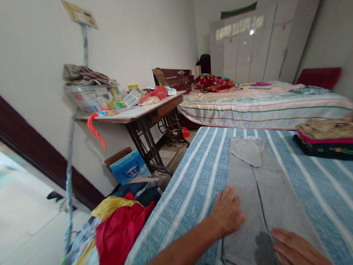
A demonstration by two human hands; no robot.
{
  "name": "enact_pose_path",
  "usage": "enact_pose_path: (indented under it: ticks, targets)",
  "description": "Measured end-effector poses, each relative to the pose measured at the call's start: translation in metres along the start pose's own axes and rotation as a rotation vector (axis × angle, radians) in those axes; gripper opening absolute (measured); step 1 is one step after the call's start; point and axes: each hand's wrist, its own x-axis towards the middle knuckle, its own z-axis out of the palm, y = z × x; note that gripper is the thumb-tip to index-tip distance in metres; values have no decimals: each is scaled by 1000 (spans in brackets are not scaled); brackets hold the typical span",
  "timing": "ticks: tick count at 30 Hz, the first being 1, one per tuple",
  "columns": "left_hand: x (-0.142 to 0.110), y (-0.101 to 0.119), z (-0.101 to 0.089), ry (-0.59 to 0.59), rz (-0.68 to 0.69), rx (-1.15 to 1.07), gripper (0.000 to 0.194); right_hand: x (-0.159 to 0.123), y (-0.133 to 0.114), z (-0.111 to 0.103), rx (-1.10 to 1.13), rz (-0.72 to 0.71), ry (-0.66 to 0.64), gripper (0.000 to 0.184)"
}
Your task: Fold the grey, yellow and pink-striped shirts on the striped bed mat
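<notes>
A grey garment (245,192) lies on the blue striped bed sheet (182,198), its sides folded in so that two edges meet along the middle. The neckline and a small white label are at the far end. My left hand (228,210) rests on the garment's left edge, palm down with its fingers stretched out. Nearer to me, my right hand (298,249) lies on the right half, beside the middle line, its fingers extended and flat. A dark patch, perhaps shadow, shows on the cloth between the hands.
At the right is a stack of folded clothes (337,137). Loose clothes (120,232) are heaped beside the bed at the left. Beyond stand a sewing machine table (131,113) with a plastic box (93,97), a second bed (254,107) and a wardrobe (250,52).
</notes>
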Motion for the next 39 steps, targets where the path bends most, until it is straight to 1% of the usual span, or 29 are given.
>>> enact_pose_path:
  ticks: [6,9,12,14,17,20,26,29,31,33,36,38,39]
  targets:
    - [-16,7,1,10,129,19,48,-5,-5,-9,23,140,6,15]
    - [-25,9,-4,-11,212,38,47,-10,-10,-14,-14,171,-77,17]
    - [-34,11,-10,-52,279,78,48,-16,-15,-22,-42,205,-196,21]
    - [-40,11,-13,-72,325,103,50,-18,-18,-28,-45,202,-272,25]
    - [-49,6,-13,-62,390,108,50,-15,-23,-37,-42,187,-368,29]
    - [-58,-1,-10,-46,433,115,49,-12,-28,-42,-28,232,-428,31]
    - [-73,-9,-6,-25,451,123,42,-15,-43,-39,-32,337,-471,33]
    - [-77,-6,-5,-30,461,134,40,-16,-50,-36,-48,380,-506,35]
    - [-79,0,-5,-41,470,140,42,-14,-54,-35,-76,402,-530,38]
    - [-81,8,-6,-76,465,158,51,-9,-57,-35,-116,410,-560,41]
    - [-82,22,-9,-195,438,200,62,1,-60,-36,-185,397,-618,41]
    - [-81,29,-10,-249,416,225,60,5,-61,-35,-227,380,-630,39]
    - [-80,31,-9,-252,407,237,57,5,-61,-35,-240,375,-625,37]
